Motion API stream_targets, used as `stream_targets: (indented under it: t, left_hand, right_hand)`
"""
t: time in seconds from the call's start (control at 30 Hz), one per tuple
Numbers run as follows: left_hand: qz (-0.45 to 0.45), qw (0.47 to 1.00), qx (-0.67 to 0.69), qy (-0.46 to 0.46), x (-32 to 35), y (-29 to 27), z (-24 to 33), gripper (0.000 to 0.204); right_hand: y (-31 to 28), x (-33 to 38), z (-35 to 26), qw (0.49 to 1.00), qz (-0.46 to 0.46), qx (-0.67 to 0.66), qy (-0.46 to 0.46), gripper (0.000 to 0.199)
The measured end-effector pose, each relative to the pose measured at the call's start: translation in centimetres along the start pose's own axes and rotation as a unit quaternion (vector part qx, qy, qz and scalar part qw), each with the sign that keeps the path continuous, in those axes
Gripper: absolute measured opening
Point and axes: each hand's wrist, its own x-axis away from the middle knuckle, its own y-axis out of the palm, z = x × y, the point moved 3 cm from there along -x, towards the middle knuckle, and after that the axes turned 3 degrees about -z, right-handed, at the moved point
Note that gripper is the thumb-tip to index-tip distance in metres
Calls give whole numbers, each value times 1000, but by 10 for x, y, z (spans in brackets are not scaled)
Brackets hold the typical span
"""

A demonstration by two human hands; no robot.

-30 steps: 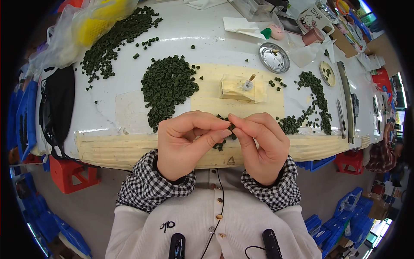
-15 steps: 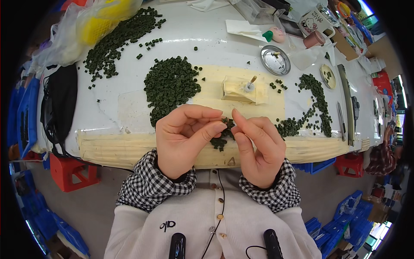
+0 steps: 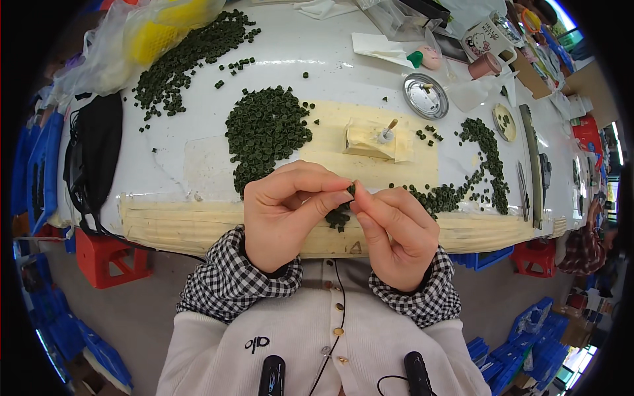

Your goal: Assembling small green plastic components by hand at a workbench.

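A small dark green round part (image 3: 351, 189) sits at the fingertips of my two hands, above the table's padded front edge. My left hand (image 3: 281, 214) pinches it between thumb and index finger. From the other side, the thumb and index finger of my right hand (image 3: 401, 231) are closed against it, partly covering it. Below the fingertips lies a little cluster of similar green pieces (image 3: 339, 220). Past my left hand is a large heap of these parts (image 3: 267, 129). A taped block (image 3: 370, 146) with a short brown-tipped peg stands beyond my fingers.
Another green heap (image 3: 191, 63) lies at the far left by a plastic bag (image 3: 105, 59). More parts trail (image 3: 489, 152) on the right, near tweezers (image 3: 523, 191) and a metal bar (image 3: 530, 165). A round metal lid (image 3: 425, 96) and a mug (image 3: 485, 39) are farther back.
My right fingertips have closed in on my left ones, and both now meet at the green part. The whole view has shifted slightly.
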Motion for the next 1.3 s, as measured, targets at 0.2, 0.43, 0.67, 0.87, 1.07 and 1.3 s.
stream_targets:
  t: [0.2,0.43,0.67,0.87,1.07,1.3]
  left_hand:
    - [-5,1000,15,-13,1,1,-2,17]
    - [-1,999,21,-29,1,1,-3,17]
    - [18,999,15,-39,1,0,-1,17]
    - [21,999,6,-45,1,0,1,17]
    - [15,999,-3,-42,1,1,1,17]
    - [9,999,8,-47,1,0,0,17]
  right_hand:
    - [-2,-2,0,999,8,22,-37,35]
    - [-4,-3,-1,996,4,55,-68,38]
    - [-36,-27,6,988,77,136,-5,27]
    - [-39,-63,29,974,35,221,22,14]
    - [-36,-64,41,982,23,186,8,10]
    - [-52,-53,-6,986,108,90,-93,10]
